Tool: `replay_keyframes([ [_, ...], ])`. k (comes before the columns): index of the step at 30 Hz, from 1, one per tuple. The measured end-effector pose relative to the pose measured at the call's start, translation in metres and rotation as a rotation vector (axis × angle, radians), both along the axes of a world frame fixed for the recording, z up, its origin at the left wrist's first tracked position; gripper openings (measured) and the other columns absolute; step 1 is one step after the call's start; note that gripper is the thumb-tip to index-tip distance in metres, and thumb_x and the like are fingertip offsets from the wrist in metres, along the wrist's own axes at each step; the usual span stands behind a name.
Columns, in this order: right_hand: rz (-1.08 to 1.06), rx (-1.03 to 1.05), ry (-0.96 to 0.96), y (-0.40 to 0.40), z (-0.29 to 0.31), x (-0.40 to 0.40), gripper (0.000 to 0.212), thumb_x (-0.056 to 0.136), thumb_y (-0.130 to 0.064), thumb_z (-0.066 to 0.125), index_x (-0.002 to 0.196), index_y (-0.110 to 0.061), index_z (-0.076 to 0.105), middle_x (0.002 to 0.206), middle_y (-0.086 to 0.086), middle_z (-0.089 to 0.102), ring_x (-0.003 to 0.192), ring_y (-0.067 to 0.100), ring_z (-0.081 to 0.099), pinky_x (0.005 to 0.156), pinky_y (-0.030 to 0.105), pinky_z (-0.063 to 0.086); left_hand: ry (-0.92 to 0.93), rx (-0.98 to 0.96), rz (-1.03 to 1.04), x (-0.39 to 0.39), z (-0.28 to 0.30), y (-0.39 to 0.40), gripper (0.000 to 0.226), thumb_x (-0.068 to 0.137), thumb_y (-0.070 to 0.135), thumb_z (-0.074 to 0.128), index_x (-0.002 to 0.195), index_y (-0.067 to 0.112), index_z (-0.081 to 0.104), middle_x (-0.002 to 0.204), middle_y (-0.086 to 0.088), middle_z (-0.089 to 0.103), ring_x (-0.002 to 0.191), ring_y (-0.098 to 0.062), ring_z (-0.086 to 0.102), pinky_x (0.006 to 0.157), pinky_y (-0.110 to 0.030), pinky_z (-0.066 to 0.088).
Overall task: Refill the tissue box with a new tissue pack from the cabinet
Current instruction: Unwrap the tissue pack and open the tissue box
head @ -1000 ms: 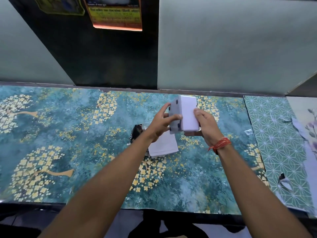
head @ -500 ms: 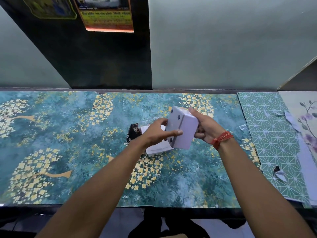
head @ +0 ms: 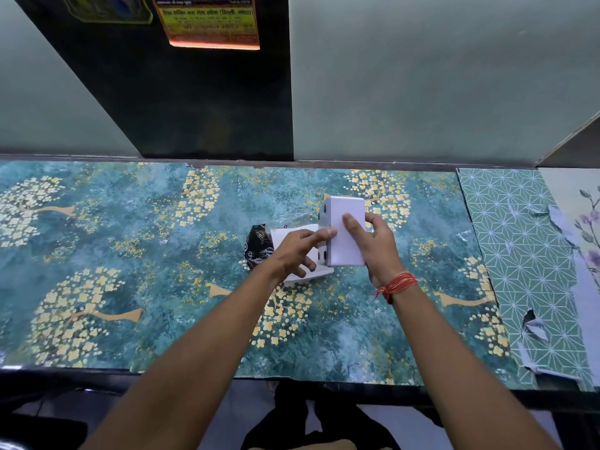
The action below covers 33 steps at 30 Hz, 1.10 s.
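Note:
A white tissue box (head: 349, 245) stands on its side on the teal flowered table cover (head: 130, 254), its base with dark round feet facing left. My right hand (head: 373, 241) grips the box from the right, thumb across its broad white face. My left hand (head: 297, 251) touches the box's left edge with its index fingertip, the other fingers curled. Behind and under my left hand lies a tissue pack (head: 285, 235) with a white body, a black patterned end and crinkled clear wrap.
A black panel (head: 194, 102) with a yellow-orange calendar (head: 207, 24) stands at the back between pale walls. A green geometric sheet (head: 526, 254) with torn patches covers the table's right end. The table's front edge (head: 292, 384) runs close to my body.
The box has come down from tilted in the air to resting on the table, close to the tissue pack. Both hands lowered with it, and the left hand loosened to a fingertip touch.

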State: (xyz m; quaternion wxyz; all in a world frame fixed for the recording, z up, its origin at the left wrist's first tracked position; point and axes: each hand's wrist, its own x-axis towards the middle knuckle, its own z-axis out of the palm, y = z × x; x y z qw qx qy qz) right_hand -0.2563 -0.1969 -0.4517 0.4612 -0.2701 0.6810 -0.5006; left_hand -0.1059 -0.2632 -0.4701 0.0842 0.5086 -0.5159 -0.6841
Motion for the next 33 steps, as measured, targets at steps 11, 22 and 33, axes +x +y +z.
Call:
replay_keyframes([
  [11,-0.091,-0.054,-0.041,-0.015,0.007,0.009,0.027,0.091,-0.041,0.06,0.082,-0.015,0.061,0.08,0.003,0.066,0.066,0.018,0.062,0.056,0.027,0.052,0.065,-0.117,0.302,0.005,0.002,0.01,0.044,0.078,0.046,0.042,0.096,0.011,0.061,0.096,-0.012,0.06,0.058,-0.018,0.048,0.047,-0.025,0.041],
  [22,-0.026,-0.081,0.186,-0.02,0.0,0.0,0.038,0.084,-0.05,0.065,0.1,-0.016,0.063,0.093,0.005,0.069,0.074,0.023,0.066,0.067,0.043,0.058,0.153,-0.015,0.212,-0.009,0.014,0.01,0.062,0.051,0.06,0.07,0.099,0.021,0.069,0.1,0.003,0.068,0.093,-0.02,0.066,0.087,-0.047,0.048],
  [33,-0.068,0.025,0.039,-0.02,-0.018,-0.017,0.039,0.085,-0.054,0.061,0.079,-0.015,0.061,0.084,0.012,0.066,0.075,0.027,0.061,0.066,0.038,0.048,0.243,0.159,0.366,0.008,0.013,0.01,0.052,0.058,0.049,0.063,0.096,0.014,0.063,0.096,-0.008,0.065,0.09,-0.027,0.062,0.091,-0.054,0.053],
])
